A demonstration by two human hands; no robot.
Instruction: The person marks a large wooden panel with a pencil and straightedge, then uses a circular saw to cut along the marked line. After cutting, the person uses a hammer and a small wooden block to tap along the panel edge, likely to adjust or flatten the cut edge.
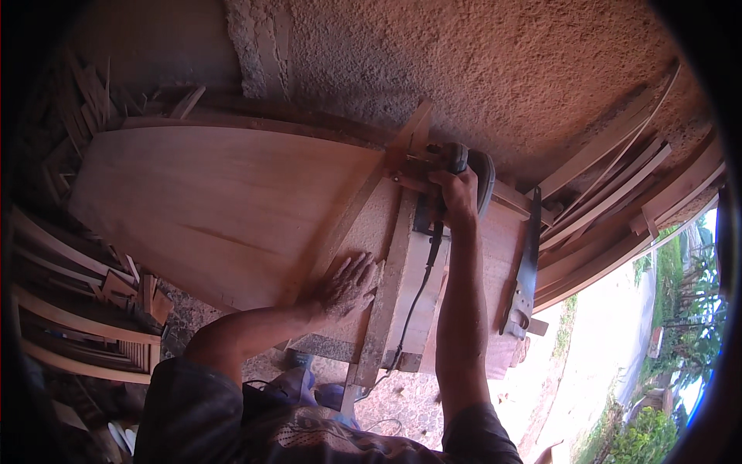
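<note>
My right hand (457,189) grips the handle of a corded power saw (479,174) at the upper centre, near the far end of a long wooden rail (381,309). A black cord runs down from the tool across a pale board. My left hand (345,286) rests with fingers spread on the sawdust-covered workpiece (362,236), just left of that rail. A large pale plywood panel (224,201) extends to the left, with a lighter strip of wood along its right side. A hand saw (523,271) lies on the boards to the right of my right forearm.
Stacked boards and strips (634,201) lean along the rough wall (464,54) at upper right. Offcuts (93,100) pile at upper left, wooden frames (85,325) at lower left. The person's feet (309,387) show below the bench. A bright outdoor area with plants (641,417) is at right.
</note>
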